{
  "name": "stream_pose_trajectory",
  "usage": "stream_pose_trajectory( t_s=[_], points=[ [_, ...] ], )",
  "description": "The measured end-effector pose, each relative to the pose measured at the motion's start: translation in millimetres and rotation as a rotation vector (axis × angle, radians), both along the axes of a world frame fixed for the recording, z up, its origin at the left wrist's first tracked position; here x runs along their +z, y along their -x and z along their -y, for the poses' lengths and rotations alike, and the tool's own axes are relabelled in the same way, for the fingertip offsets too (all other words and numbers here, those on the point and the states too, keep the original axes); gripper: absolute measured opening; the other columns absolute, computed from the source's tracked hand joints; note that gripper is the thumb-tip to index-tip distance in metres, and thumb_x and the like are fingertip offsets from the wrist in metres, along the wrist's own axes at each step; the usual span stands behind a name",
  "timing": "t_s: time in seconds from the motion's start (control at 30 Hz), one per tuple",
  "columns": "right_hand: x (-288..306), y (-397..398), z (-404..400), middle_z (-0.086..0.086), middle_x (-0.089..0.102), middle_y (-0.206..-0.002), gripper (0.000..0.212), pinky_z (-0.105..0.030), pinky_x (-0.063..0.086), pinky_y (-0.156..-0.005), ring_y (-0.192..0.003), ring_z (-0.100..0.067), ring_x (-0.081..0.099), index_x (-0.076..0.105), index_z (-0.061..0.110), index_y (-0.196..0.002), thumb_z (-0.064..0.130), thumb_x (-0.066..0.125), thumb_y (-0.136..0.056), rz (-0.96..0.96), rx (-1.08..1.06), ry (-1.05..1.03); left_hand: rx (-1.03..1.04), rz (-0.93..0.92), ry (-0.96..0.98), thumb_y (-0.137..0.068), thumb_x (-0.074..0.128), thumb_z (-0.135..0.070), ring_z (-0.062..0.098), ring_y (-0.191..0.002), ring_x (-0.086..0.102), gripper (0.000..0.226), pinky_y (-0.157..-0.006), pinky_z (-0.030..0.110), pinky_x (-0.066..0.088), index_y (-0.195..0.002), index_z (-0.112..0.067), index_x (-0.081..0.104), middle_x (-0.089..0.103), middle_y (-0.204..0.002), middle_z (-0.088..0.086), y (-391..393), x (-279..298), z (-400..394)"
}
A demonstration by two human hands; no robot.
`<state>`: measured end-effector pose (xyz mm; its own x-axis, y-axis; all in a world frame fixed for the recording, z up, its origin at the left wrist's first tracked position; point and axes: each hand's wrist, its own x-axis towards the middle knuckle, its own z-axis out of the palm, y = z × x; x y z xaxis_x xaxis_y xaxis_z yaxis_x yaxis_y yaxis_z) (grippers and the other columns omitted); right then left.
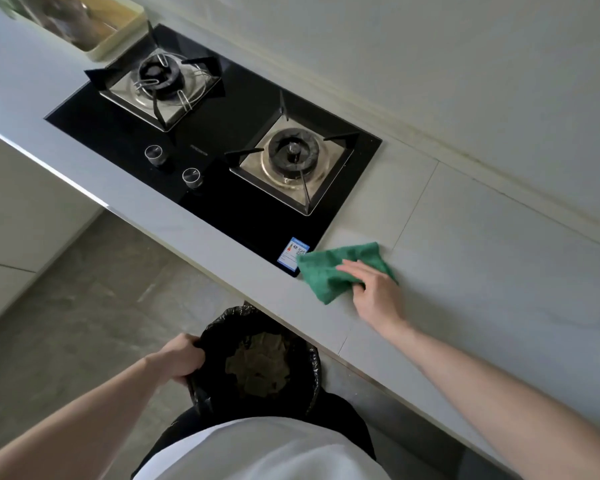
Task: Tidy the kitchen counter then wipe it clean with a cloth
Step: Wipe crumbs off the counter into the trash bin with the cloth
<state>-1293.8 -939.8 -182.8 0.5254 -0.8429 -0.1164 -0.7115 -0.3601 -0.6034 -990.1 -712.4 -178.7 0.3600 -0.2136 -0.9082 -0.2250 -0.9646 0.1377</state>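
Head view: right hand (371, 289) pressed the green cloth (340, 268) flat on the counter (482, 244), fingers curled over its near edge, just beside the hob's (222, 161) front corner w/ the blue sticker (292, 253). Left hand (182, 358) gripped the rim of the black-lined bin (257, 362), held under the counter edge, prob. to catch crumbs swept off. Cloth looked crumpled, folded roughly, one corner overlapping the hob glass. A tray (118, 32) sat far along the counter.

Glossy black glass hob (243, 109), matt pale counter (465, 271), fuzzy green cloth (329, 271).
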Motion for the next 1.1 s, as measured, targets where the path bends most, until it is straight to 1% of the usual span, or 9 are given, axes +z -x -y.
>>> stream_pose_trajectory(
  t_s=[0.13, 0.33, 0.5, 0.6, 0.73, 0.8, 0.9, 1.0, 1.1],
  points=[
    [22.4, 11.8, 80.4, 0.004, 0.066, -0.135, 0.055, -0.022, 0.043, -0.107, -0.126, -0.013, 0.06, 0.071, 0.022, -0.126, -0.007, 0.056, -0.083, 0.105, -0.189, 0.136, 0.007, 0.012, 0.003, -0.079, 0.044, 0.006, 0.026, -0.06, 0.073, 0.033, -0.048, 0.036, 0.06, -0.086, -0.011, 0.072, 0.072, -0.077, 0.012, 2.6, -1.6, -0.9],
    [33.2, 50.7, 209.4, 0.001, 0.063, -0.14, 0.048, -0.03, 0.044, -0.109, -0.13, -0.023, 0.058, 0.067, 0.022, -0.131, 0.004, 0.05, -0.09, -0.081, -0.375, 0.265, 0.057, 0.009, 0.008, -0.077, 0.046, 0.009, 0.028, -0.06, 0.074, 0.033, -0.05, 0.037, 0.06, -0.088, -0.007, 0.072, 0.072, -0.076, 0.015, 5.4, -15.5, -9.2],
    [11.0, 76.4, 257.1, -0.007, 0.069, -0.129, 0.043, -0.033, 0.049, -0.099, -0.119, -0.034, 0.062, 0.067, 0.027, -0.131, 0.009, 0.049, -0.096, -0.232, -0.542, 0.136, 0.101, 0.049, 0.014, -0.075, 0.047, 0.015, 0.028, -0.053, 0.068, 0.029, -0.046, 0.04, 0.059, -0.079, -0.002, 0.069, 0.065, -0.064, 0.013, 8.1, -26.9, -11.1],
    [-14.0, 87.8, 262.5, -0.009, 0.057, -0.143, 0.044, -0.038, 0.044, -0.106, -0.128, -0.037, 0.053, 0.059, 0.022, -0.138, 0.011, 0.05, -0.097, -0.371, -0.504, 0.03, 0.096, 0.043, 0.008, -0.074, 0.047, 0.016, 0.029, -0.054, 0.068, 0.028, -0.048, 0.042, 0.061, -0.081, -0.001, 0.069, 0.063, -0.064, 0.013, 8.9, -33.7, -9.5],
    [-38.7, 80.8, 236.8, -0.001, 0.038, -0.161, 0.047, -0.049, 0.034, -0.116, -0.143, -0.038, 0.038, 0.05, 0.025, -0.147, 0.016, 0.046, -0.101, -0.431, -0.458, 0.081, 0.067, 0.058, 0.001, -0.075, 0.046, 0.015, 0.029, -0.054, 0.069, 0.03, -0.045, 0.038, 0.059, -0.085, -0.001, 0.069, 0.064, -0.068, 0.014, 6.6, -30.9, -6.4],
    [-39.4, 71.1, 198.8, -0.001, 0.039, -0.16, 0.045, -0.05, 0.034, -0.116, -0.144, -0.041, 0.036, 0.051, 0.026, -0.146, 0.015, 0.045, -0.103, -0.406, -0.402, 0.098, 0.048, 0.06, 0.0, -0.077, 0.046, 0.014, 0.028, -0.052, 0.068, 0.03, -0.042, 0.033, 0.056, -0.084, -0.003, 0.069, 0.064, -0.067, 0.013, 8.0, -26.8, -5.8],
    [-29.7, 52.9, 124.2, -0.003, 0.047, -0.155, 0.043, -0.052, 0.04, -0.11, -0.141, -0.043, 0.041, 0.059, 0.024, -0.14, 0.011, 0.052, -0.099, -0.314, -0.326, 0.144, 0.046, 0.048, 0.002, -0.078, 0.045, 0.013, 0.03, -0.058, 0.07, 0.032, -0.047, 0.038, 0.06, -0.086, -0.005, 0.07, 0.066, -0.069, 0.014, 8.1, -24.2, -4.7],
    [-23.0, 28.0, 40.5, 0.001, 0.051, -0.152, 0.048, -0.053, 0.039, -0.11, -0.142, -0.039, 0.041, 0.063, 0.027, -0.136, 0.007, 0.059, -0.093, -0.283, -0.222, 0.13, 0.04, 0.045, 0.008, -0.078, 0.045, 0.012, 0.032, -0.062, 0.072, 0.03, -0.051, 0.043, 0.062, -0.086, -0.005, 0.069, 0.068, -0.072, 0.015, 6.3, -21.4, -2.8],
    [-18.3, 11.6, -23.4, 0.007, 0.052, -0.151, 0.052, -0.052, 0.035, -0.115, -0.145, -0.033, 0.04, 0.064, 0.031, -0.134, 0.004, 0.06, -0.091, -0.27, -0.103, 0.107, 0.024, 0.057, 0.014, -0.078, 0.046, 0.012, 0.03, -0.056, 0.069, 0.029, -0.045, 0.038, 0.059, -0.089, -0.003, 0.069, 0.065, -0.071, 0.015, 4.4, -17.2, -3.1]
  ],
)
